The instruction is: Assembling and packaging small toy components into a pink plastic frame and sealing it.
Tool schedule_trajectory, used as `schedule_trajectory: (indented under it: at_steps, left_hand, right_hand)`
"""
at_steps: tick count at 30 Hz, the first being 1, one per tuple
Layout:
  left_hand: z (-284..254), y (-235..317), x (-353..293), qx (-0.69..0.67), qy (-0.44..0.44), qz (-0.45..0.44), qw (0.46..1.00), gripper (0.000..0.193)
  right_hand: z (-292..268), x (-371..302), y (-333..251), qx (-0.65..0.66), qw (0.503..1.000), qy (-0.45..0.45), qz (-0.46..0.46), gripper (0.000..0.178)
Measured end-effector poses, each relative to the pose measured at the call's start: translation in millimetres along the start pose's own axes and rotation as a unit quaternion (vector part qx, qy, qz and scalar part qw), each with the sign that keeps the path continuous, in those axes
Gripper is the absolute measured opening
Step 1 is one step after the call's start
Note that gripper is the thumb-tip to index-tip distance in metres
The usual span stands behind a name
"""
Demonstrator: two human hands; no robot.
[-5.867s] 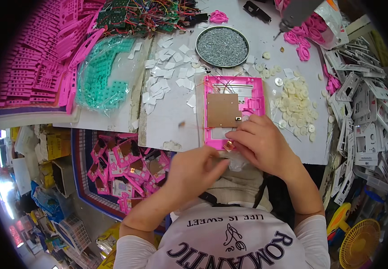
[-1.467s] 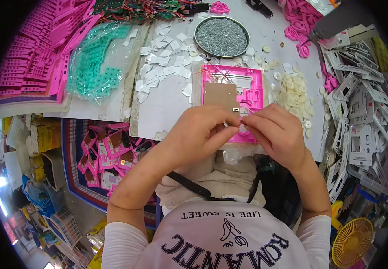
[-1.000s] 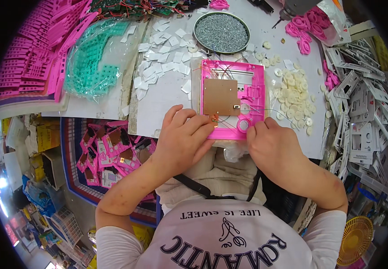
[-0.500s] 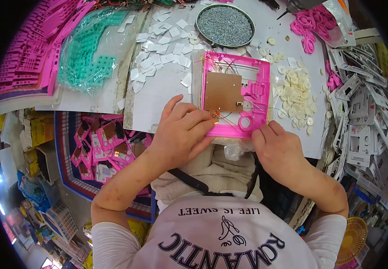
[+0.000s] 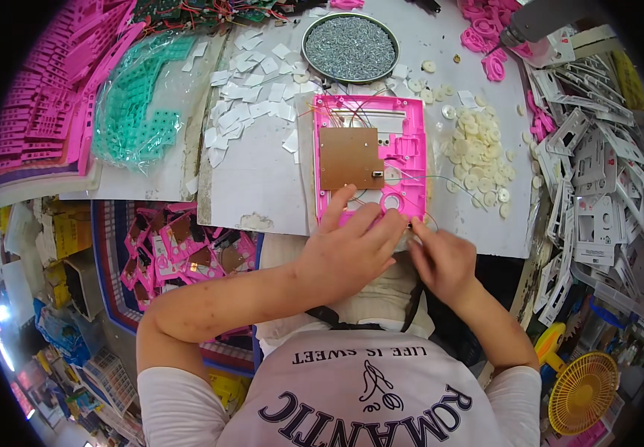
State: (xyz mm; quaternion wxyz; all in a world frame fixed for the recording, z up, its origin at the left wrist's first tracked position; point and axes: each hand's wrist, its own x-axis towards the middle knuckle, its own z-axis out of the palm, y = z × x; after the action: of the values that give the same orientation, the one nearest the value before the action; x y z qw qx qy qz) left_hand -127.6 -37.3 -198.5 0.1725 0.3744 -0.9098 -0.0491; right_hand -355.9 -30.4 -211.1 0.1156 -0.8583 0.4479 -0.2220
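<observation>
A pink plastic housing (image 5: 415,171) lies open side up at the table's front edge. A brown circuit board (image 5: 349,158) with thin wires and a small switch sits inside it. My left hand (image 5: 355,242) reaches across the housing's near edge, its index finger stretched out below the board and the other fingers over the near right corner. At that corner, my right hand (image 5: 443,261) is closed in a pinch by a tiny dark part (image 5: 410,226); what lies between the fingertips is mostly hidden. One thin wire runs out to the right.
Behind the housing stands a round tin of screws (image 5: 350,48). White paper squares (image 5: 251,89) lie left, cream plastic discs (image 5: 478,156) right. A screwdriver tool (image 5: 512,37) hangs at the back right. White panels (image 5: 597,186) pile up far right; a crate (image 5: 125,298) of pink assemblies stands lower left.
My left hand has moved right along the near edge toward the right hand. The housing appears slightly left and lower as the view shifts. My right fingers now pinch at the corner.
</observation>
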Motion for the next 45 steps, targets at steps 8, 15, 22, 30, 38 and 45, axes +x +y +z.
schedule_trajectory:
  at_steps: [8,15,22,30,38,45]
  left_hand:
    - [-24.0,10.6,19.6,0.194,-0.097,0.156,0.964,0.036]
    - [-23.6,-10.5,17.5,-0.092,-0.020,-0.008,0.996,0.023]
    - [-23.4,-93.3,30.0,-0.162,0.146,-0.204,0.954,0.009]
    - [-8.0,-98.7,42.0,-0.150,0.138,-0.259,0.944,0.011]
    - [0.6,-105.9,65.1,-0.060,0.199,-0.206,0.956,0.017]
    - [-12.3,-108.3,74.3,-0.224,0.130,-0.340,0.904,0.018]
  right_hand:
    - [-52.4,37.4,-30.6,-0.170,0.932,-0.307,-0.092,0.040]
    - [-33.7,175.5,14.0,0.113,0.976,-0.144,0.115,0.021]
    - [9.9,208.3,19.2,0.025,0.982,-0.171,0.069,0.022]
    - [12.2,185.0,12.6,-0.005,0.994,-0.061,0.091,0.021]
    - [9.5,154.0,5.0,0.419,0.880,0.068,0.214,0.008]
    - [7.3,146.3,8.7,0.143,0.987,-0.027,-0.069,0.017]
